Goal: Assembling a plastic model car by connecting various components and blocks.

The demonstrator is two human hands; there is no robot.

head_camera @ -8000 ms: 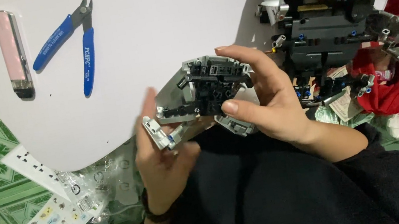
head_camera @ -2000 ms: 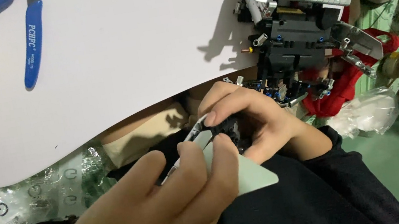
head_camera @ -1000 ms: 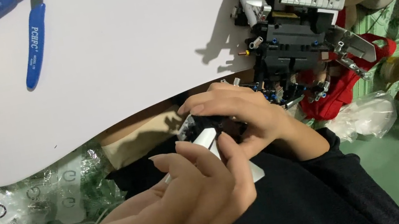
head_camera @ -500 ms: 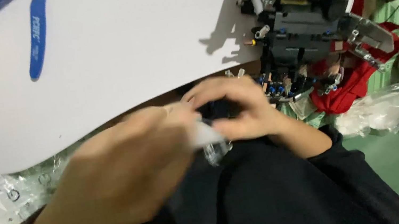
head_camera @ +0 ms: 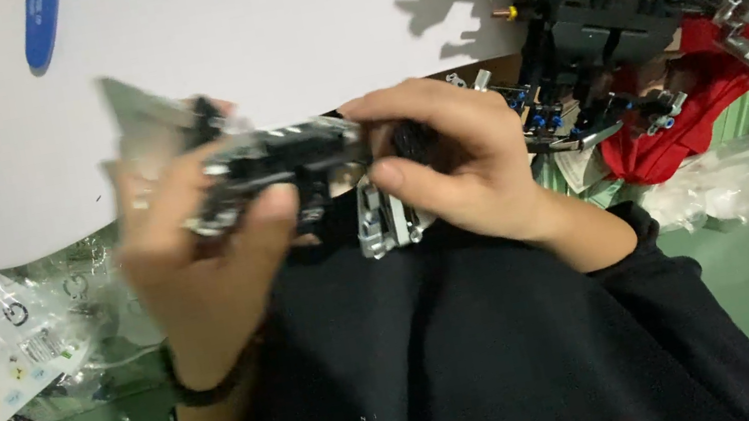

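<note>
Black and grey plastic bricks make up the small model point(head_camera: 287, 169), gripped between the left hand point(head_camera: 200, 260) and the right hand point(head_camera: 458, 166). It looks light and stiff, but bits could snap off, so hold its thick middle. Beyond the fingers lies the white board point(head_camera: 282, 23), with open room.

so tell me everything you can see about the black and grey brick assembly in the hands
The brick assembly looks like plastic: a mostly black body with grey panels, one grey piece hanging below it. It is held level and crosswise above the person's dark lap, just before the white table edge. The left hand grips its left end, blurred by motion; the right hand holds its right end, fingers curled over the top.
</note>
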